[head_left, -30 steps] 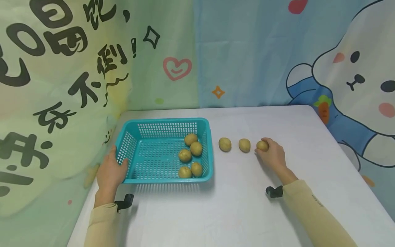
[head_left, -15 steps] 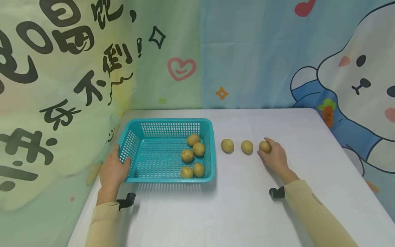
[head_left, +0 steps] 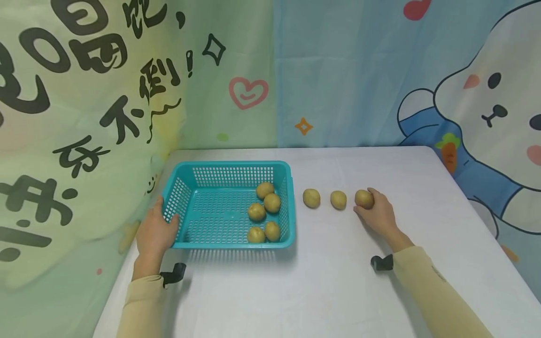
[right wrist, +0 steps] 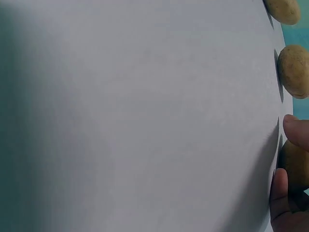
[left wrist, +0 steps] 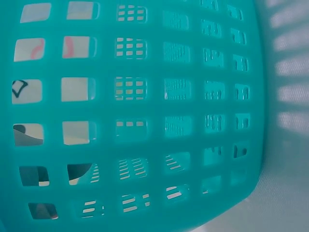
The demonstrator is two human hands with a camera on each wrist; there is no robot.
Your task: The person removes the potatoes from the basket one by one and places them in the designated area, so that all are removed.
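Observation:
At the left end of a turquoise plastic basket (head_left: pixel 211 204), my left hand (head_left: pixel 155 230) grips the wall, thumb near the front corner. The left wrist view is filled by the slotted basket wall (left wrist: pixel 154 108); no fingers show there. Several potatoes (head_left: pixel 272 203) lie in the basket's right half. My right hand (head_left: pixel 380 215) holds a potato (head_left: pixel 364 199) between thumb and fingers, at the right end of a row on the table. In the right wrist view its thumb (right wrist: pixel 297 131) and fingers (right wrist: pixel 280 191) lie around the potato (right wrist: pixel 295 162).
Two more potatoes, one nearer the basket (head_left: pixel 311 198) and one in the middle (head_left: pixel 338 200), lie between basket and right hand. A white-covered table (head_left: pixel 270 295) carries everything. Printed curtains (head_left: pixel 346 84) hang behind and at the left.
The whole head view has shifted slightly. My right hand has shifted a little to the right at its potato, which shows more fully now. Left hand and basket stay put.

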